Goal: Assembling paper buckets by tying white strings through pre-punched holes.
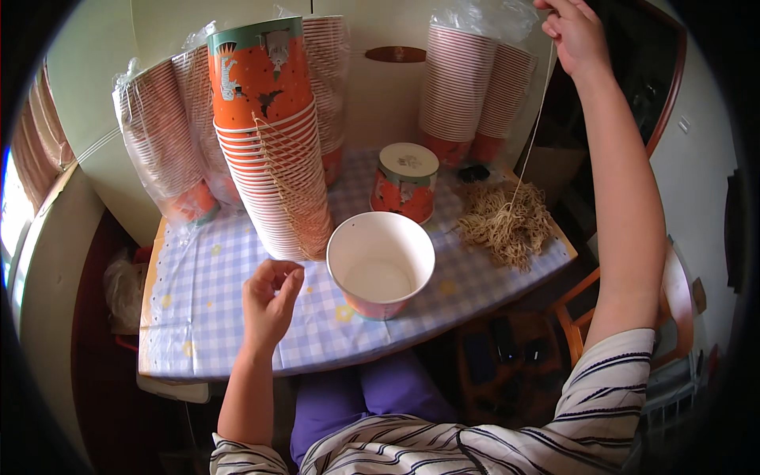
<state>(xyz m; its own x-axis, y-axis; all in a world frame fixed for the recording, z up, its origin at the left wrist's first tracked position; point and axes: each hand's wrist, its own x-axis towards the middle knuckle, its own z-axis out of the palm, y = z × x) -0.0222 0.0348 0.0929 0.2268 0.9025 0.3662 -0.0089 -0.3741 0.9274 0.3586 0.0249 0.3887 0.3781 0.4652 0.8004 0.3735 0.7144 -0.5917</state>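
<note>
My right hand (576,36) is raised high at the upper right, its fingers closed on a thin tan string (537,119). That string runs taut down to a tangled heap of strings (511,220) on the table's right side. My left hand (271,305) hovers over the near left of the table, fingers curled in and thumb pressed against them; whatever they hold, if anything, is hidden. Just right of it stands a white-lined paper bucket (381,265), mouth up, with a small dark dot near its rim. Behind my left hand rises a tall stack of orange paper buckets (273,150), strings hanging down its side.
An upside-down orange and green bucket (405,180) sits behind the white-lined one. Plastic-wrapped bucket stacks (459,83) line the back, with others at the left (162,134). A blue checked cloth (229,332) covers the table. A wooden chair (578,305) stands at the right.
</note>
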